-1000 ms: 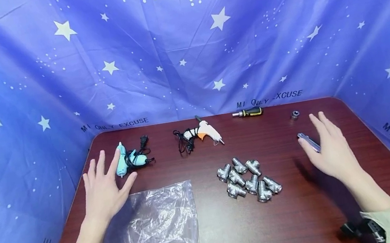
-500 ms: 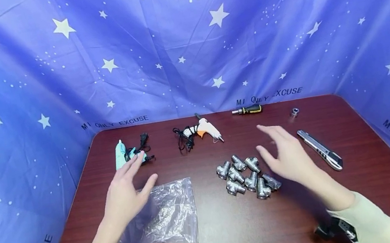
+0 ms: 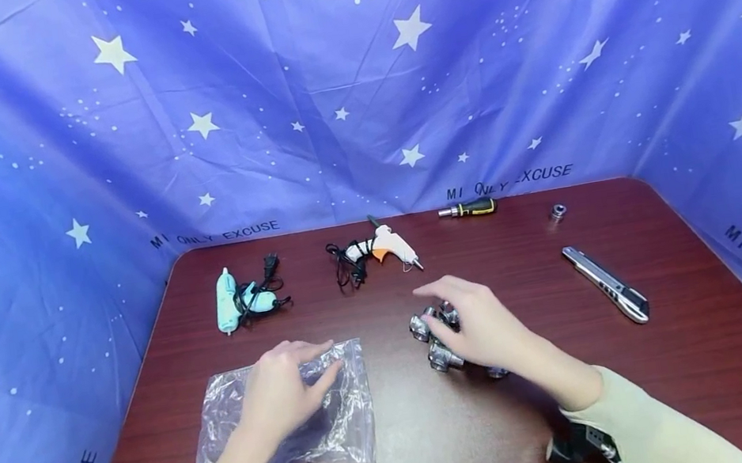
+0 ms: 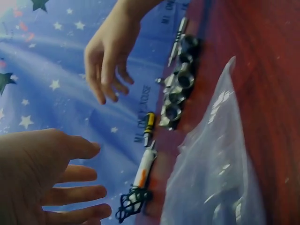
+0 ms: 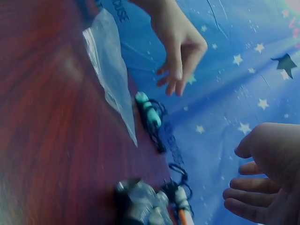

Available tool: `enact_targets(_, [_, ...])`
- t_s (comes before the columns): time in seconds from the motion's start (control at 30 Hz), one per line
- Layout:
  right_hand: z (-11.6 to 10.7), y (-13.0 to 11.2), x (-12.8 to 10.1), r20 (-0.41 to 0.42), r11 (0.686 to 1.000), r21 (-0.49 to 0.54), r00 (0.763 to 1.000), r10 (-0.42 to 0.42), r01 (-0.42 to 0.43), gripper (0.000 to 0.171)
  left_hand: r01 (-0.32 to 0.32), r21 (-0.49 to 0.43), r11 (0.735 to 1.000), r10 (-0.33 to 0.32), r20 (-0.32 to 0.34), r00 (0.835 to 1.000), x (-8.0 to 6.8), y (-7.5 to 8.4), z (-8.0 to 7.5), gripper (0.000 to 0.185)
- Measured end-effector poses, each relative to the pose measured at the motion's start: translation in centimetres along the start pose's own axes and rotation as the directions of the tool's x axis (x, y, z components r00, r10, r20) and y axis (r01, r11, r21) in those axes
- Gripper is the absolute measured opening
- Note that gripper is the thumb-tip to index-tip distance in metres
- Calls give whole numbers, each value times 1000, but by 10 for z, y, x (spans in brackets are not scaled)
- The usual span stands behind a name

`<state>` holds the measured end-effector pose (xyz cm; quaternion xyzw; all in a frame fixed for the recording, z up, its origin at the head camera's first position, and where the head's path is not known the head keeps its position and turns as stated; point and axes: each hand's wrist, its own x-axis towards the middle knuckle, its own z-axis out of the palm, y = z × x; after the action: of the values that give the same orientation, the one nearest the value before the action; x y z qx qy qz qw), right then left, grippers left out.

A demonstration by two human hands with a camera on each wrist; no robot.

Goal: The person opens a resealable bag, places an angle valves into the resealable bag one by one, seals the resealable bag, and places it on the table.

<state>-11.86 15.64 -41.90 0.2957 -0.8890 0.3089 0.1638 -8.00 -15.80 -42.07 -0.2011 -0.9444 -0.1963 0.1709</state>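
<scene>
1. The left hand [image 3: 280, 393] hovers over the clear plastic bag [image 3: 342, 420], fingers loosely spread and gripping nothing; the left wrist view confirms the open palm [image 4: 42, 178] above the bag [image 4: 215, 178], not touching it.
2. The right hand [image 3: 482, 327] hangs over the cluster of metal pipe fittings [image 3: 436, 354], fingers relaxed and parted; the head view hides any contact, while the left wrist view shows it [image 4: 108, 56] clear of the fittings [image 4: 178, 89].
3. The bag lies flat on the dark red desk [image 3: 688, 376], just left of the fittings.
4. Only the head view takes in the utility knife [image 3: 605, 284] to the right and a small metal nut [image 3: 558, 212] behind it.
5. Along the far edge lie a teal glue gun [image 3: 238, 303], a white glue gun [image 3: 381, 250] and a screwdriver [image 3: 468, 208], before a starred blue backdrop [image 3: 349, 83].
</scene>
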Motion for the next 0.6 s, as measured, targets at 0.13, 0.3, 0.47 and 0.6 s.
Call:
enact_targets(0.13, [14, -9, 2, 72, 999, 18, 997, -29, 27, 32, 32, 17, 999, -33, 59, 998, -2, 7, 10, 26])
enact_targets(0.3, [29, -20, 2, 157, 998, 25, 986, -55, 52, 26, 69, 71, 995, -77, 121, 990, -7, 13, 24, 20])
enact_targets(0.47, [45, -26, -1, 235, 996, 13, 968, -93, 92, 18, 94, 141, 986, -117, 165, 979, -13, 17, 35, 39])
enact_targets(0.6, [55, -30, -3, 290, 993, 20, 950, -114, 113, 12, 116, 185, 976, -162, 255, 953, -17, 20, 40, 52])
